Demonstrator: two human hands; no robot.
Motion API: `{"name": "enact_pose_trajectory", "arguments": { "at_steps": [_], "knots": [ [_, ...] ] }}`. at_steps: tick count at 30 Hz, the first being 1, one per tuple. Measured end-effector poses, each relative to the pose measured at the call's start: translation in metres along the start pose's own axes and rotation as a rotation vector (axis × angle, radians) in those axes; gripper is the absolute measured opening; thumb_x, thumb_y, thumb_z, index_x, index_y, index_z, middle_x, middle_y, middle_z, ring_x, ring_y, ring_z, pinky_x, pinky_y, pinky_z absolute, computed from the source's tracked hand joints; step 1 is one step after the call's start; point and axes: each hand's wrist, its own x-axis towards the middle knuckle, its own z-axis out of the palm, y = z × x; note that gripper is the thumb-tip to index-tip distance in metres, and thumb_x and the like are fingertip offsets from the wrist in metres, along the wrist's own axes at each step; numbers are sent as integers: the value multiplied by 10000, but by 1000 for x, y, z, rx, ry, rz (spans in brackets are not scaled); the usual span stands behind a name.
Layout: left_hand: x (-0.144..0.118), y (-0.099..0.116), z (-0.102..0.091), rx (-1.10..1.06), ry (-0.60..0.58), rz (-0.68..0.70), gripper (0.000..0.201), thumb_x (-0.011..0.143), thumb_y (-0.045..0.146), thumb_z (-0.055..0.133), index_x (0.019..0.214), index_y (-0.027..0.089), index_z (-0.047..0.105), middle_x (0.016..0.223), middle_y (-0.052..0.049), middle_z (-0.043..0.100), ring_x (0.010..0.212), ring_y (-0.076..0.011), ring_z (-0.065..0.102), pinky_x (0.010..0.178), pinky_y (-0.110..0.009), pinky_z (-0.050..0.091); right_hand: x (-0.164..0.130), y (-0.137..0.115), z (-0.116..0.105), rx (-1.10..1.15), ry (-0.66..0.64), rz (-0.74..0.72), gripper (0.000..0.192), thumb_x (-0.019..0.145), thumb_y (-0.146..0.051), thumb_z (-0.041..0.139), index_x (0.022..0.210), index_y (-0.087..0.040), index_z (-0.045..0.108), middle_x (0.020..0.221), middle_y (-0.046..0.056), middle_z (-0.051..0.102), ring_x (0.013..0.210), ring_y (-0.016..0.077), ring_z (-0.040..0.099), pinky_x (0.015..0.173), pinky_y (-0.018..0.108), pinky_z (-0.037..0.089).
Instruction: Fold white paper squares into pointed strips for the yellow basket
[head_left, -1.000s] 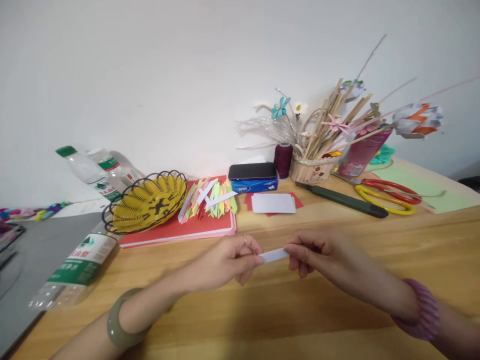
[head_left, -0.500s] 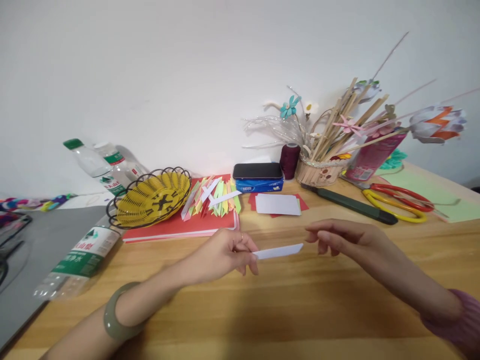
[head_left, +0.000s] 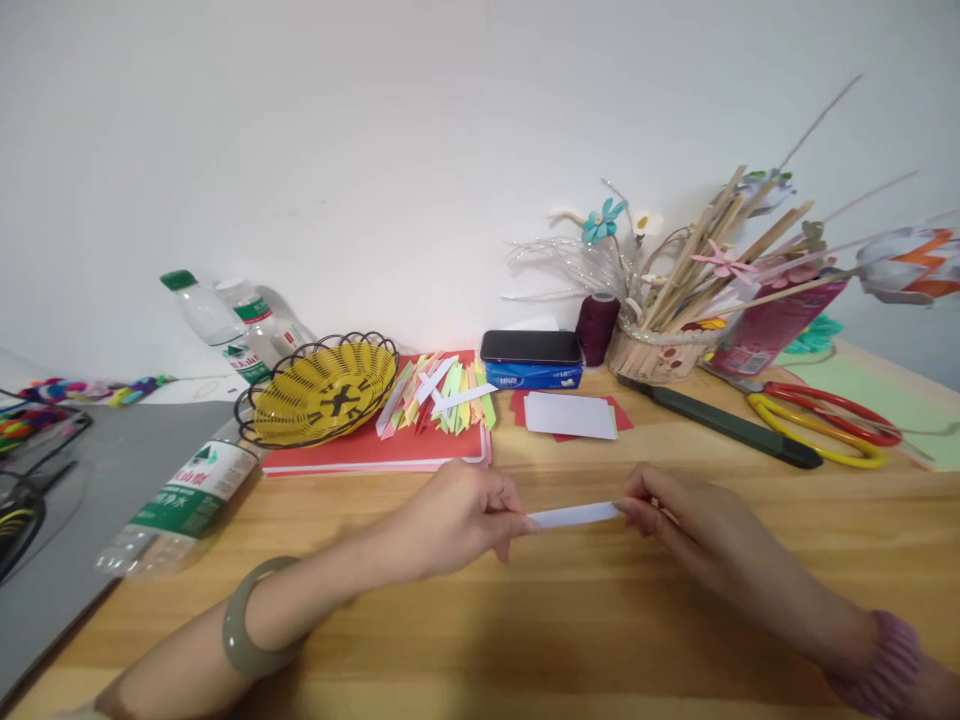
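Spanning both hands, thin white strip (head_left: 574, 515)

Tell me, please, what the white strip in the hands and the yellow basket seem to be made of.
White strip: likely matte paper; thin, flat, with a straight cut edge.
Yellow basket: probably woven plastic cord on black wire; dark scalloped loops show along the rim.

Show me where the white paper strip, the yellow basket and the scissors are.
white paper strip (head_left: 574, 516), head view, middle of the strip between both hands.
yellow basket (head_left: 324, 393), head view, inner yellow weave.
scissors (head_left: 825, 425), head view, on the handles.
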Motion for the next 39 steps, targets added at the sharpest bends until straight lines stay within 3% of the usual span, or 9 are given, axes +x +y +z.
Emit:
{"name": "enact_pose_trajectory", "arguments": {
  "at_steps": [6, 10, 12, 15, 17, 20, 23, 27, 39],
  "knots": [
    [4, -6, -28, 60, 244, 63, 290, 810, 327, 553, 599, 139, 615, 607, 2, 617, 535, -92, 508, 511, -180, 349, 13, 20, -16, 104, 202, 96, 354, 854, -501, 408, 660, -223, 507, 615, -8, 563, 590, 151, 523, 560, 271, 398],
    [11, -12, -56, 627, 676, -42, 266, 879, 248, 441, 781, 162, 673, 651, -12, 645, 585, -132, 566, 573, -220, 366, 15, 31, -22, 112, 260, 132, 363, 829, -522, 438, 648, -221, 531, 603, -8, 572, 585, 152, 532, 538, 263, 412],
    [17, -18, -64, 926, 752, -162, 242, 879, 238, 443, 919, 184, 675, 697, -33, 659, 642, -170, 602, 573, -237, 371, 14, 30, -20, 93, 216, 79, 357, 848, -490, 423, 643, -218, 530, 587, -12, 576, 561, 141, 541, 516, 249, 424],
    [24, -30, -67, 1056, 764, -187, 318, 867, 331, 502, 1128, 176, 600, 722, -64, 661, 698, -219, 616, 526, -247, 364, 18, 29, -14, -37, 179, -21, 331, 889, -417, 387, 685, -213, 550, 595, -15, 601, 540, 127, 562, 487, 227, 439],
    [26, -36, -65, 1166, 812, -93, 369, 863, 375, 523, 1163, 165, 574, 717, -67, 660, 744, -227, 612, 493, -240, 353, 26, 31, -9, -130, 180, -55, 303, 895, -392, 391, 755, -205, 584, 650, 1, 639, 555, 138, 584, 487, 240, 453],
    [26, -40, -58, 1264, 893, 236, 247, 889, 317, 504, 1030, 160, 634, 680, -46, 653, 727, -191, 593, 509, -231, 365, 42, 37, -1, -239, 191, -102, 266, 880, -337, 426, 952, -163, 613, 897, 86, 685, 774, 214, 636, 657, 330, 500],
    [25, -38, -47, 1249, 847, 570, 159, 889, 195, 492, 919, 161, 644, 625, -15, 617, 653, -150, 553, 549, -223, 379, 57, 42, 8, -354, 148, -186, 316, 849, -230, 457, 1114, -102, 573, 1102, 167, 630, 996, 285, 587, 833, 422, 454],
    [24, -33, -27, 1221, 682, 785, 167, 893, 154, 454, 856, 133, 615, 569, 3, 554, 571, -127, 501, 480, -221, 347, 66, 43, 17, -464, 67, -286, 294, 807, -74, 435, 1038, -93, 617, 1030, 168, 660, 936, 255, 618, 811, 374, 461],
    [23, -32, -5, 1124, 552, 801, 184, 898, 135, 444, 818, 121, 609, 573, 0, 559, 568, -122, 524, 556, -221, 467, 62, 37, 14, -500, 224, -166, 262, 883, -311, 452, 824, -197, 681, 746, 59, 705, 647, 193, 648, 539, 268, 437]
  ]
}}
